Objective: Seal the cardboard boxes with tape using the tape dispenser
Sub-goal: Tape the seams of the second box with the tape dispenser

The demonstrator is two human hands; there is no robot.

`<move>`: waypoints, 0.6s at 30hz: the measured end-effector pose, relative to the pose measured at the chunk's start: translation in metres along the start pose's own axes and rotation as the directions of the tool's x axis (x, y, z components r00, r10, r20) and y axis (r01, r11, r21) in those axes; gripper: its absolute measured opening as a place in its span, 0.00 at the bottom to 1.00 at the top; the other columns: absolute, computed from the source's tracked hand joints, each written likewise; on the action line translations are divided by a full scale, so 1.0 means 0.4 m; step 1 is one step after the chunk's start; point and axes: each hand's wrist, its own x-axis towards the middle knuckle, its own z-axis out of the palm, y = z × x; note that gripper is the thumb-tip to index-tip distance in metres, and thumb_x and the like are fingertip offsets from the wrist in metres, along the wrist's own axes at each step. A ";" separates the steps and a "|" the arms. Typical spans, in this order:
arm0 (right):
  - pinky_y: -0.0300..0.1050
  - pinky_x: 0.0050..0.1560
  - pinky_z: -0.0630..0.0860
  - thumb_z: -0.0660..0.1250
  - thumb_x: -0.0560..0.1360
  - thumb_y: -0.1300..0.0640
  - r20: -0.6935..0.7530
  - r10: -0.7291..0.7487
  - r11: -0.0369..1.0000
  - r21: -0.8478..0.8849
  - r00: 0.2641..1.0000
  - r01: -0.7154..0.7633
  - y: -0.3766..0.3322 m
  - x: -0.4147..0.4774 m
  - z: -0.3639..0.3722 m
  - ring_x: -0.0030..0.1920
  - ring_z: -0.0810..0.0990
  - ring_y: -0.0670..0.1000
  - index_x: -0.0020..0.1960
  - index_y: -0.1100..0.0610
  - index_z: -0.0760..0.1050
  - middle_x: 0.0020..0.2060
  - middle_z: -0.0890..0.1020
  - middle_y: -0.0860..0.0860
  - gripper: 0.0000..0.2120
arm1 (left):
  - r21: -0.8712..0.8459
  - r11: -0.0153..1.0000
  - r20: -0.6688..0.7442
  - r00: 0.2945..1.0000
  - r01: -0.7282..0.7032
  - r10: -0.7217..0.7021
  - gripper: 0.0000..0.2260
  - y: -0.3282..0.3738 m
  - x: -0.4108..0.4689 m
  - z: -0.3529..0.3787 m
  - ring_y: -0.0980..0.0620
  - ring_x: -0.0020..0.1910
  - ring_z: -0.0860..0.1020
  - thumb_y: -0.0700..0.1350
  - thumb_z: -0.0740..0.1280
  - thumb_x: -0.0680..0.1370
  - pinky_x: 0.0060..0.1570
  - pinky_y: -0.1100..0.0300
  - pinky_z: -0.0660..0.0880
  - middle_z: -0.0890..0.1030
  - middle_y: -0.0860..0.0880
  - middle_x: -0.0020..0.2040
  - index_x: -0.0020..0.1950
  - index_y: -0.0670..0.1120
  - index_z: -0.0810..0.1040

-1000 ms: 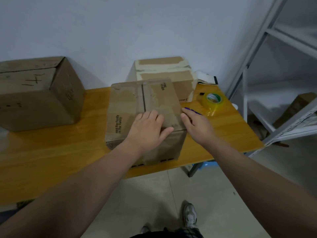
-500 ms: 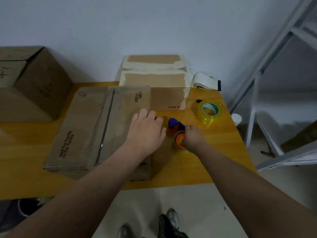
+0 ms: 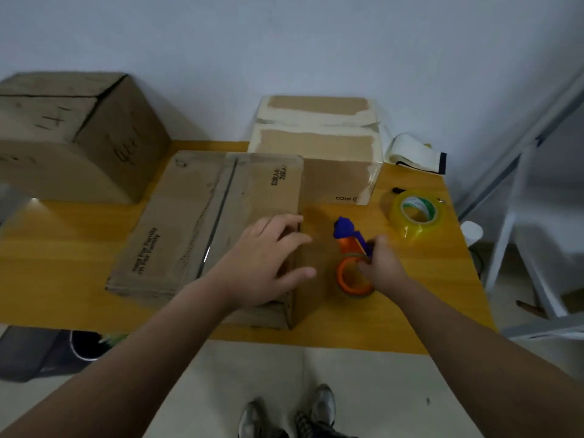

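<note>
A closed brown cardboard box [image 3: 196,222] with a centre seam lies on the wooden table [image 3: 63,263] in front of me. My left hand [image 3: 265,260] rests flat on the box's right top edge, fingers spread. Just right of the box stands a tape dispenser [image 3: 350,248] with a blue handle and an orange roll core. My right hand [image 3: 382,267] grips the dispenser at its roll, fingers curled around it.
A large brown box [image 3: 72,137] sits at the back left, and a taped box [image 3: 316,143] stands behind the middle one. A loose roll of clear tape [image 3: 414,213] lies at the right. A metal shelf frame [image 3: 521,191] stands beyond the table's right edge.
My right hand went from the box's edge to the tape dispenser and took hold of it. The view swung, so the box now sits further left. My left hand stays on the box.
</note>
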 end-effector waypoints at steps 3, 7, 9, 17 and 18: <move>0.33 0.37 0.70 0.71 0.70 0.66 -0.180 -0.147 0.952 0.241 0.973 0.188 -0.068 -0.053 -0.045 0.44 0.74 0.50 0.56 0.55 0.62 0.45 0.71 0.48 0.23 | 0.043 0.996 0.094 0.993 -0.076 0.072 0.38 -0.028 -0.052 -0.013 0.53 0.72 0.53 0.75 0.48 0.69 0.71 0.52 0.52 0.57 0.52 0.75 0.73 0.55 0.61; 0.29 0.42 0.72 0.70 0.68 0.70 -0.289 -0.305 0.848 0.351 0.908 0.396 -0.183 -0.139 -0.101 0.51 0.73 0.41 0.68 0.39 0.57 0.56 0.68 0.45 0.40 | 0.124 0.983 0.090 0.988 -0.139 0.129 0.37 -0.075 -0.108 -0.027 0.57 0.72 0.50 0.74 0.52 0.70 0.68 0.58 0.46 0.53 0.57 0.75 0.75 0.59 0.53; 0.34 0.53 0.71 0.69 0.68 0.70 -0.317 -0.389 0.831 0.284 0.865 0.478 -0.235 -0.183 -0.115 0.58 0.69 0.42 0.68 0.37 0.58 0.60 0.66 0.46 0.41 | 0.192 0.969 0.054 0.988 -0.154 0.147 0.35 -0.070 -0.108 -0.027 0.57 0.73 0.52 0.71 0.54 0.73 0.69 0.59 0.47 0.54 0.58 0.76 0.76 0.58 0.53; 0.42 0.62 0.68 0.68 0.66 0.65 -0.278 -0.637 0.717 0.127 0.719 0.685 -0.379 -0.358 -0.098 0.63 0.69 0.47 0.68 0.46 0.61 0.60 0.69 0.50 0.34 | -0.909 0.256 0.274 0.935 0.328 -0.226 0.46 -0.044 -0.103 -0.185 0.51 0.54 0.81 0.76 0.46 0.61 0.54 0.57 0.77 0.83 0.47 0.54 0.62 0.44 0.74; 0.48 0.63 0.68 0.69 0.67 0.67 -0.250 -0.652 0.717 0.104 0.716 0.689 -0.395 -0.369 -0.087 0.64 0.69 0.50 0.68 0.48 0.62 0.61 0.69 0.51 0.35 | -0.925 0.198 0.276 0.933 0.323 -0.232 0.45 -0.051 -0.113 -0.201 0.50 0.49 0.82 0.76 0.47 0.60 0.48 0.58 0.79 0.84 0.46 0.49 0.58 0.43 0.76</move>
